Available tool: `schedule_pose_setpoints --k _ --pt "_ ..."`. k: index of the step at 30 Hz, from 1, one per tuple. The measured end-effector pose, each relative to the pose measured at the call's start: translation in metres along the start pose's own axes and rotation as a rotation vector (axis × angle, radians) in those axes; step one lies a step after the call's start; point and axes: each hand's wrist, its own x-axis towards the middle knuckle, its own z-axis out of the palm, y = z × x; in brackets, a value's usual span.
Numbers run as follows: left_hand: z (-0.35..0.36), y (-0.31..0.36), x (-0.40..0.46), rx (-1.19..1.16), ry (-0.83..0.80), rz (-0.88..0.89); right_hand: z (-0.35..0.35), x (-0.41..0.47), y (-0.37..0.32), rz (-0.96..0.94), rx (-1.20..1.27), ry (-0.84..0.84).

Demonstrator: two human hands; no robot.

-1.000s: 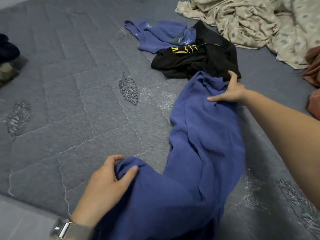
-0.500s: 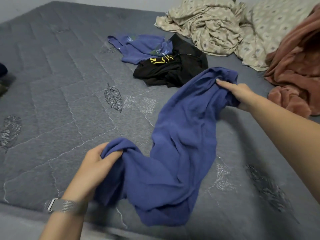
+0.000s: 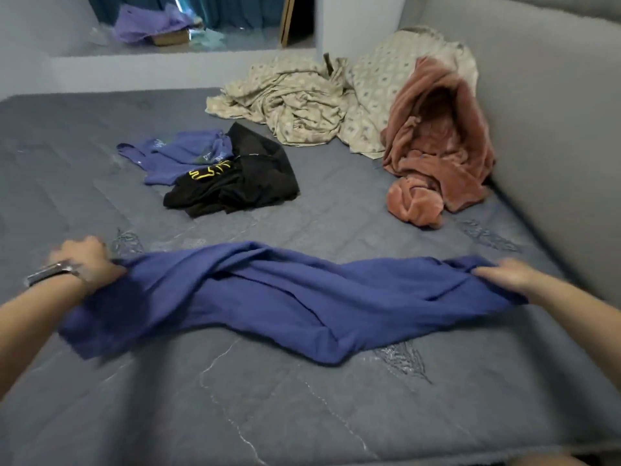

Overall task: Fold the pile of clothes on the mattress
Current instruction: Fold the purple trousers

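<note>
Blue garment (image 3: pixel 285 297) stretched crumpled between left hand (image 3: pixel 85 260) and right hand (image 3: pixel 504 275)

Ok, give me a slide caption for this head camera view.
Both hands, left hand and right hand, stretch a blue garment across the grey mattress; unfolded clothes wait behind.

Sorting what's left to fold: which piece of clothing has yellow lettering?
The black garment, beside the small blue top; the blue one in the hands is plain.
</note>
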Motion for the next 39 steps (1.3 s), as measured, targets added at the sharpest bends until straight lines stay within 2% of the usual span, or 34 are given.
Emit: schedule_pose_setpoints --k 1,3,5,7,11,15,18,20,23,28,30,35,37,39 --pt "0.010 0.017 -0.014 0.129 0.047 0.063 0.011 -0.004 0.008 0.006 -0.052 -0.013" --pt "0.040 0.059 -0.050 0.110 0.032 0.297 0.033 -0.010 0.020 -0.015 -0.042 0.037" --pt "0.073 0.101 -0.097 0.069 -0.024 0.538 0.052 -0.015 0.029 -0.016 0.084 0.122" --pt "0.103 0.127 -0.129 0.143 -0.048 0.664 0.061 -0.020 0.035 -0.010 0.268 0.201" --pt "0.143 0.127 -0.136 0.159 -0.125 0.566 0.065 -0.025 0.048 0.162 0.836 0.287" --pt "0.146 0.103 -0.128 0.166 -0.034 0.503 0.064 -0.029 0.070 0.307 1.031 0.355" --pt "0.137 0.092 -0.126 0.098 0.127 0.582 0.057 -0.029 0.075 0.265 0.933 0.402" --pt "0.132 0.100 -0.130 0.047 0.208 0.671 0.058 -0.027 0.075 0.139 0.798 0.333" --pt "0.127 0.130 -0.142 0.078 0.306 0.831 0.060 -0.023 0.077 0.051 0.599 0.257" --pt "0.141 0.160 -0.136 0.201 0.241 0.747 0.062 -0.008 0.073 -0.052 0.517 0.130" --pt "0.146 0.161 -0.131 0.139 0.200 0.722 0.063 -0.002 0.072 -0.098 0.559 0.185" --pt "0.143 0.152 -0.131 -0.017 0.264 0.857 0.032 0.005 0.061 -0.225 0.650 0.547" --pt "0.132 0.144 -0.136 -0.109 0.207 1.001 0.028 0.013 0.062 -0.212 0.621 0.578" --pt "0.119 0.132 -0.140 -0.197 0.077 1.139 0.034 0.018 0.067 -0.158 0.484 0.544"
